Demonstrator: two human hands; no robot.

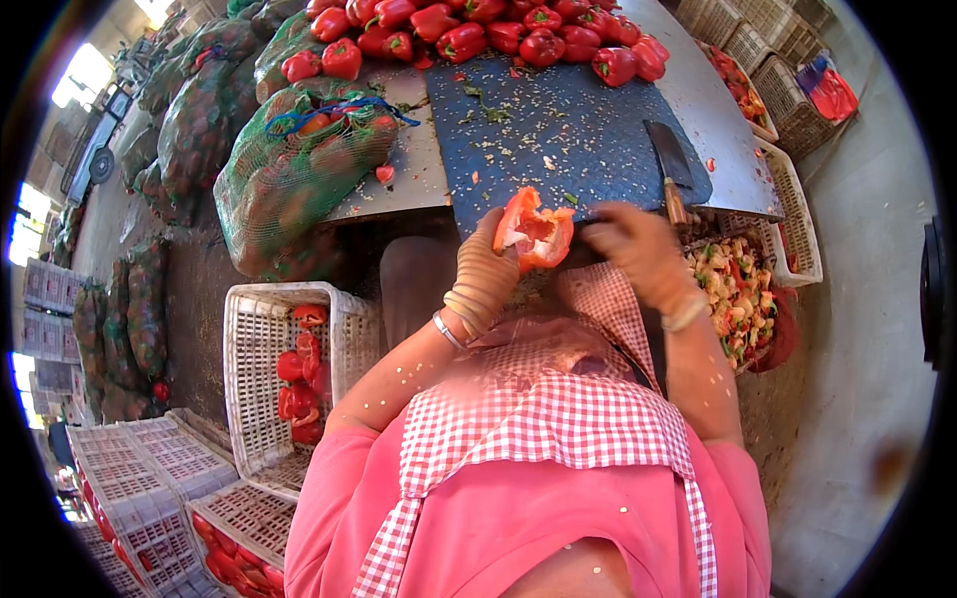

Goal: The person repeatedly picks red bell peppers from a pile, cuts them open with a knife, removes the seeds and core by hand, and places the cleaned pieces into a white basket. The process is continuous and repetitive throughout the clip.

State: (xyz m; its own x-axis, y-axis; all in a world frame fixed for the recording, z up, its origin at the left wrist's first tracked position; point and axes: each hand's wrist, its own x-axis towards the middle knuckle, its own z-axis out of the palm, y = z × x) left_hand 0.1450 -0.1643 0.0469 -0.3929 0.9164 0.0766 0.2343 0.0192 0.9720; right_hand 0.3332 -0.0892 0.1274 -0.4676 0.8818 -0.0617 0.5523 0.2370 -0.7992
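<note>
My left hand (486, 276), in a ridged glove, grips a hollow, cut-open red bell pepper (535, 230) at the near edge of the blue cutting board (568, 142). Seeds and pale inner walls show in its opening. To the right of the pepper, my gloved right hand (635, 250) is blurred; whether it holds anything cannot be told. A cleaver (670, 168) with a wooden handle lies at the board's right edge. Seeds and green scraps are scattered over the board. Whole red bell peppers (542, 46) are heaped at its far end.
A green mesh sack (291, 179) of peppers stands left of the board. Below it, a white plastic crate (340, 336) holds cut red peppers. At the right are a container of pepper cores (736, 299) and another white crate (804, 224). More sacks and crates stand farther left.
</note>
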